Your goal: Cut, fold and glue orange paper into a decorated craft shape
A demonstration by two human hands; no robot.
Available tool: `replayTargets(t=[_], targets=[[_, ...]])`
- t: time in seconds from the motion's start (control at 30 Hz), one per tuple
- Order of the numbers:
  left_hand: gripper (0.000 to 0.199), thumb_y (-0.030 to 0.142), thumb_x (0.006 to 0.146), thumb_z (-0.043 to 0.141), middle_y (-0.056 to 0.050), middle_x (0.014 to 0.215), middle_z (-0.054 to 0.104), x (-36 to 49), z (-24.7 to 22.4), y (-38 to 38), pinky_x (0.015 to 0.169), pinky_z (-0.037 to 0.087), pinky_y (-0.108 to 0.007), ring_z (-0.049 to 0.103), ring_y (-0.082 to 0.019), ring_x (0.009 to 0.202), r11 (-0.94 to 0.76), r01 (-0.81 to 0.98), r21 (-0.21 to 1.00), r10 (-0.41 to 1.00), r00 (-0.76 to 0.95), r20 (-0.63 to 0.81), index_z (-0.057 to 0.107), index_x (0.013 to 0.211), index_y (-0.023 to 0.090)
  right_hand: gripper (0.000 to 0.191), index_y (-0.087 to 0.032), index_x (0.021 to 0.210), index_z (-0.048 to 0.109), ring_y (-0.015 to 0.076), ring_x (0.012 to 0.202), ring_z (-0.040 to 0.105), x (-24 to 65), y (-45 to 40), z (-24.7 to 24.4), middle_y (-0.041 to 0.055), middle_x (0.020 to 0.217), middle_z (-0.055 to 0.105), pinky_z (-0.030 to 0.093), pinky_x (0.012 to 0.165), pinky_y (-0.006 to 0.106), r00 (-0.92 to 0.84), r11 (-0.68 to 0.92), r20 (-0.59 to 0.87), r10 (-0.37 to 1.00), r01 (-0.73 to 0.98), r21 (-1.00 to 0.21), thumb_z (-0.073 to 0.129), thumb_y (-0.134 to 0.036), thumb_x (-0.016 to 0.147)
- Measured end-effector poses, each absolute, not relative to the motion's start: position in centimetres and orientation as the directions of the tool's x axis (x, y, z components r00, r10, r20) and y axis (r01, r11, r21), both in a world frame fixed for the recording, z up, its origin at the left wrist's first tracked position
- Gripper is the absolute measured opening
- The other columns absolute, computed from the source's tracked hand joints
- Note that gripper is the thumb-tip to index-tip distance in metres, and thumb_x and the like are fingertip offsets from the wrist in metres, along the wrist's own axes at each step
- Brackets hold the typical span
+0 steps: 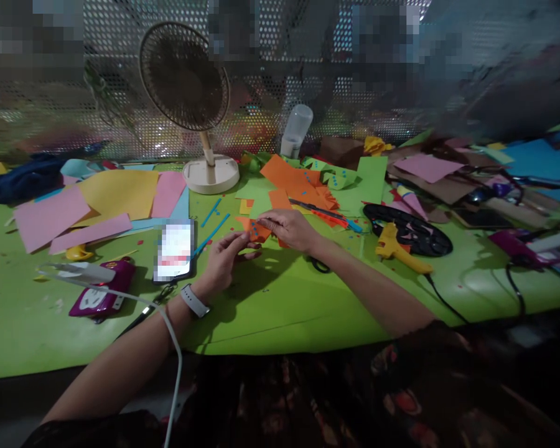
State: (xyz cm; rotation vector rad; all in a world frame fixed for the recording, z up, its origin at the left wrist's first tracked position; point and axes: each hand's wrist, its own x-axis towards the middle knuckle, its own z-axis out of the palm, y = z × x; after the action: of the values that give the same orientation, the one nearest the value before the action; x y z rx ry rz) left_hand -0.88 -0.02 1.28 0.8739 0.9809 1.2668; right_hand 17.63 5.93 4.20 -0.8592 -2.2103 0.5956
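Note:
Between my two hands is a small orange paper piece (260,233) with blue dots on it. My left hand (224,256) pinches its left edge with thumb and forefinger, the other fingers loosely curled. From the upper right, my right hand (287,229) closes on the top of the same piece, its fingertips partly hidden. Thin blue paper strips (211,235) lie just left of the piece. Behind my hands rests a larger orange paper sheet (289,177) with blue dots, near dotted green paper (338,176).
A phone (173,250) and a purple power socket (107,289) with a white cable sit on the left. To the right are a yellow glue gun (401,250) and a black tray (429,236). A fan (210,174) and a clear bottle (298,127) stand at the back.

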Motion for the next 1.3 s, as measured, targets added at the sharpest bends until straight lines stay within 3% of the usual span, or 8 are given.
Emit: replayTargets(t=[0.13, 0.27, 0.47, 0.8, 0.93, 1.3], targets=[[0.035, 0.043, 0.064, 0.089, -0.005, 0.086, 0.075, -0.9, 1.1, 0.1, 0.069, 0.061, -0.031, 0.072, -0.019, 0.077, 0.112, -0.346, 0.932, 0.994, 0.038, -0.105, 0.074, 0.082, 0.017, 0.045, -0.022, 0.112, 0.074, 0.0205, 0.101, 0.070, 18.7, 5.7, 4.3, 0.0077, 0.111, 0.076, 0.052, 0.089, 0.034, -0.508, 0.644, 0.427, 0.749, 0.403, -0.650, 0.046, -0.055, 0.100], [0.034, 0.040, 0.063, 0.090, -0.002, 0.082, 0.074, -1.0, 0.9, 0.4, 0.069, 0.060, -0.027, 0.072, -0.015, 0.075, 0.100, -0.435, 0.895, 0.994, 0.013, -0.104, 0.074, 0.084, 0.018, 0.051, -0.019, 0.121, 0.069, 0.0205, 0.096, 0.072, 20.9, 6.4, 3.8, 0.0095, 0.099, 0.076, 0.053, 0.090, 0.035, -0.292, 0.529, 0.446, 0.846, 0.355, -0.771, 0.045, -0.059, 0.099], [0.035, 0.040, 0.063, 0.091, -0.002, 0.082, 0.075, -1.1, 0.7, 0.7, 0.067, 0.058, -0.025, 0.073, -0.016, 0.075, 0.126, -0.464, 0.877, 0.991, 0.020, -0.132, 0.072, 0.084, 0.019, 0.056, -0.017, 0.104, 0.070, 0.0214, 0.100, 0.070, 23.4, 6.5, 2.2, 0.0132, 0.106, 0.074, 0.054, 0.090, 0.036, -0.253, 0.342, 0.297, 0.921, 0.159, -0.926, 0.057, -0.068, 0.087], [0.032, 0.043, 0.060, 0.091, 0.001, 0.078, 0.074, -1.0, 0.8, 0.7, 0.061, 0.057, -0.025, 0.070, -0.016, 0.070, 0.119, -0.402, 0.908, 0.990, -0.018, -0.137, 0.073, 0.078, 0.022, 0.052, -0.015, 0.085, 0.071, 0.0118, 0.061, 0.054, 23.0, 4.8, 2.7, 0.0009, 0.072, 0.065, 0.042, 0.059, 0.026, -0.322, 0.261, 0.179, 0.930, 0.231, -0.937, 0.074, -0.065, 0.071], [0.032, 0.047, 0.064, 0.088, 0.001, 0.075, 0.073, -1.0, 0.9, 0.4, 0.062, 0.056, -0.025, 0.067, -0.016, 0.068, 0.103, -0.350, 0.931, 0.994, 0.010, -0.106, 0.075, 0.078, 0.021, 0.050, -0.015, 0.081, 0.069, 0.0110, 0.060, 0.051, 22.7, 4.5, 1.7, -0.0002, 0.069, 0.063, 0.041, 0.058, 0.025, -0.323, 0.287, 0.201, 0.925, 0.244, -0.927, 0.070, -0.065, 0.074], [0.029, 0.039, 0.067, 0.088, -0.001, 0.066, 0.069, -1.4, 0.2, 0.7, 0.057, 0.047, -0.021, 0.058, -0.011, 0.058, 0.005, -0.127, 0.992, 1.000, -0.027, -0.009, 0.070, 0.069, 0.016, 0.041, -0.016, 0.081, 0.070, 0.0120, 0.066, 0.055, 22.4, 3.6, 1.0, 0.0011, 0.074, 0.067, 0.045, 0.066, 0.027, -0.324, 0.273, 0.201, 0.925, 0.194, -0.942, 0.074, -0.057, 0.075]])
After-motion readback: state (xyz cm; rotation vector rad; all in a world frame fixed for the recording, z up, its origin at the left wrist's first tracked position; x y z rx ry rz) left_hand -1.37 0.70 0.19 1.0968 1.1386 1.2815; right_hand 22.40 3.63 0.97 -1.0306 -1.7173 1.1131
